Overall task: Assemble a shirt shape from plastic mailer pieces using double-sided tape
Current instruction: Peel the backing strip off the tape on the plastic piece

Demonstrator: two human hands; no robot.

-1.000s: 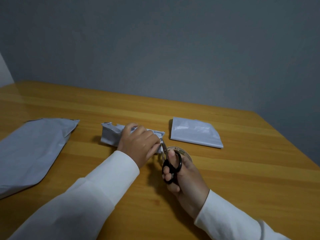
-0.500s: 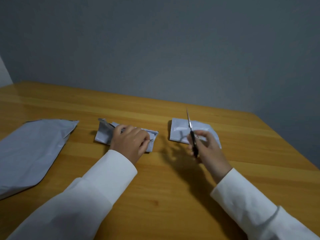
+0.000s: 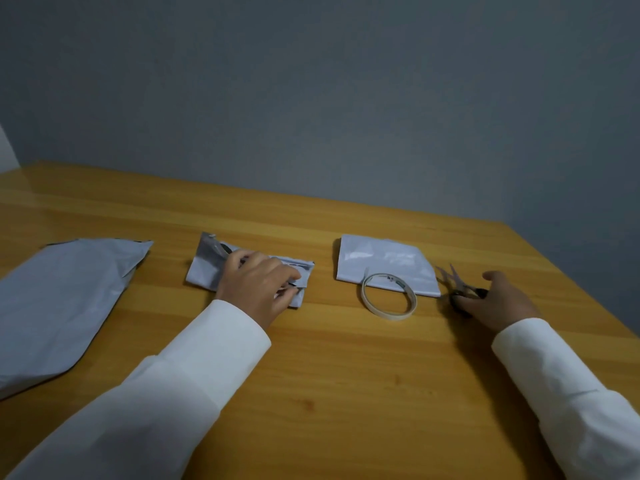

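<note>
Large mailer: a grey plastic bag (image 3: 65, 303) lies flat at the far left of the bench (image 3: 346, 375), apart from both hands and not held by anything.

Left hand: the left hand (image 3: 256, 289) rests on the small folded piece (image 3: 207, 268) in the middle-left, fingers (image 3: 289, 289) curled at its right edge and pinching what looks like a short strip of tape there; the strip itself is too small to make out surely.

Folded piece: crumpled, lying on the bench, one corner lifted at its far left.

Second piece: a flat cut piece (image 3: 381, 263) lies right of centre, well apart from the folded one.

Tape roll: the ring of double-sided tape (image 3: 388, 296) lies flat, its far edge overlapping the near edge of the second piece, a loose tail standing up at its left.

Scissors: the scissors (image 3: 457, 285) lie at the right corner of the second piece, blades parted.

Right hand: the right hand (image 3: 498, 301) is at the black handles, fingers loosely curled over them; I cannot tell whether it grips them or has let go.

Step in hand: probably taping an edge of the folded piece, with the cutting done and the scissors being parked.

Next move: likely press the strip down along the edge, peel its backing, then bring the piece to its mate and line the edges up before they touch, since the tape grabs at once.
</note>
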